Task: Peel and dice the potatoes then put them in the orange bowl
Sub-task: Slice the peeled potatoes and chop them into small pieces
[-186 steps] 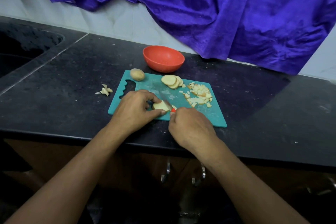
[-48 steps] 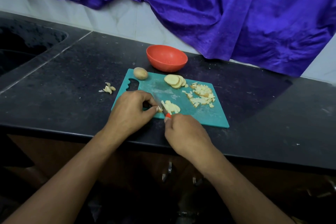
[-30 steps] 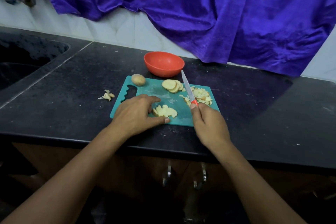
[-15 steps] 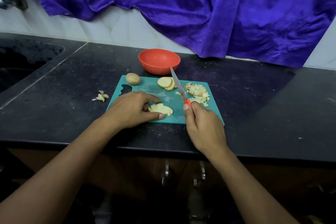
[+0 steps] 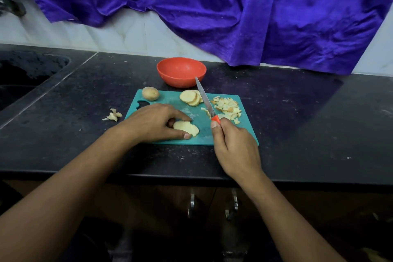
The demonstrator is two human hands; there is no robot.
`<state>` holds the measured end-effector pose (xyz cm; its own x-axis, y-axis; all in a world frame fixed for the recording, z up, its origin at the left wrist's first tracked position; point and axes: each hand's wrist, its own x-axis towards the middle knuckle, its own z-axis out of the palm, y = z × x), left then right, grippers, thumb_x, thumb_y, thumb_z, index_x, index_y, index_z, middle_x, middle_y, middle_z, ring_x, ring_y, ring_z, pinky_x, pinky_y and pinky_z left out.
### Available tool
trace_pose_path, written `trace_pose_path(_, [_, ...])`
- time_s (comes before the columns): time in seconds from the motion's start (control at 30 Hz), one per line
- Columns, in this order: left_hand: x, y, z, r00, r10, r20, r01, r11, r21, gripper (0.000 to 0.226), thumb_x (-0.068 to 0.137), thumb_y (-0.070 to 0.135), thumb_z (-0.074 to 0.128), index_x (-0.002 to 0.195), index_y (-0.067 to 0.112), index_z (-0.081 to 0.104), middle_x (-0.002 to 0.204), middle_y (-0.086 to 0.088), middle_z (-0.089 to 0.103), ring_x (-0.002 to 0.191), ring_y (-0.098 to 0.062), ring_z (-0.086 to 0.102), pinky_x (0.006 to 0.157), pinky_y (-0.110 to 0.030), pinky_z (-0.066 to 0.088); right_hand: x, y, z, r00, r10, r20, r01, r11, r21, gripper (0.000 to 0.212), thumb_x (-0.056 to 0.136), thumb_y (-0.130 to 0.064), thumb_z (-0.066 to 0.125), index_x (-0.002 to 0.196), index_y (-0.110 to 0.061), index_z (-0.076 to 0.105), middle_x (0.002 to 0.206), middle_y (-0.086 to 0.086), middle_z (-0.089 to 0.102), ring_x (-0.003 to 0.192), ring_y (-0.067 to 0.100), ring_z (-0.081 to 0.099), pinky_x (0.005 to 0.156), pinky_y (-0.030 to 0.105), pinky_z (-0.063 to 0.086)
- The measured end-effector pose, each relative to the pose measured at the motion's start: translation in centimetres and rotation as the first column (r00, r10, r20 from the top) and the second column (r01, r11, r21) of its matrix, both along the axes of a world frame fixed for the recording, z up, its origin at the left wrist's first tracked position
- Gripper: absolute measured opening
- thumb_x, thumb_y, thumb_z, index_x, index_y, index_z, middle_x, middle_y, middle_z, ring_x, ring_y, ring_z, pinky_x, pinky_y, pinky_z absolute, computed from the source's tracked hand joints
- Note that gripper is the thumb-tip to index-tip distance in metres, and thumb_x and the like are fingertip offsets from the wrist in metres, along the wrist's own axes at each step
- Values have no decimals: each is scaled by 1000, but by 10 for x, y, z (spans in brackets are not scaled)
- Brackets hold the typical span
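On the near middle of the teal cutting board point(image 5: 204, 136) lies a sliced potato piece point(image 5: 187, 128), its cut strips lying pressed together. The left hand point(image 5: 153, 123) grasps it from the board's left side, forefinger along its far edge and thumb along its near edge, the other fingers curled behind it. The right hand point(image 5: 236, 147) is over the board's near right corner, clenched round the red handle of a knife point(image 5: 205, 98). The blade is raised and slants away toward the board's far edge, apart from the held piece and to its right. Beyond the blade, on the board's far right part, sits a heap of diced potato point(image 5: 228, 107). A short stack of round potato slices point(image 5: 190, 98) rests at the far middle, and a whole potato point(image 5: 150, 93) with its skin on sits at the far left corner. The orange bowl point(image 5: 181, 71) stands just behind the board's far edge on the dark countertop point(image 5: 297, 123). A few peel scraps point(image 5: 112, 115) lie on the counter off the board's left edge. A purple cloth point(image 5: 234, 10) hangs on the wall behind.
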<state>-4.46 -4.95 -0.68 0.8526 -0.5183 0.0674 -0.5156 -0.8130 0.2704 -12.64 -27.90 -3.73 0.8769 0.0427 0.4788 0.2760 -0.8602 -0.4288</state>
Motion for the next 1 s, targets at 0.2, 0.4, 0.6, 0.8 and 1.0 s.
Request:
trace_pose_path(0.2, [0,-6,0,999,-37,13,37,999,-9,50,83,68,68,130,53,61,102,14,59,91,-1,56,80,-34,51,0,0,0,1000,-6,4,6,1000,-9,35,109,-44,36,81,-26,47,61,-11,48,52,9,49,49,25,27])
trace_pose_path(0.4, [11,-11,12,987,-149,-57,151,988,34,51,87,59,69,136,53,57,104,15,55,91,4,51,76,-21,42,0,0,0,1000,-7,-1,7,1000,-3,35,109,-44,37,82,-26,48,60,-11,49,51,8,49,49,24,28])
trace_pose_path(0.6, [12,-15,13,988,-153,-26,155,985,81,60,81,74,65,136,53,56,113,22,53,99,3,51,81,-22,42,0,0,0,1000,-6,-2,6,1000,-13,35,108,-46,33,83,-26,47,62,-10,50,53,8,50,50,25,30])
trace_pose_path(0.8, [15,-19,12,984,-172,35,166,976,140,55,84,74,61,133,52,59,103,17,54,91,1,50,80,-35,51,-1,0,1,1000,-4,1,4,1000,-13,34,108,-47,33,82,-28,46,61,-10,49,52,8,49,50,23,27])
trace_pose_path(1.0, [14,-24,19,980,-194,47,180,962,204,64,84,76,58,142,49,52,111,15,52,100,-5,54,84,-40,52,0,0,0,1000,-6,-8,6,1000,-11,35,109,-46,34,84,-26,49,62,-10,50,53,8,50,50,24,30])
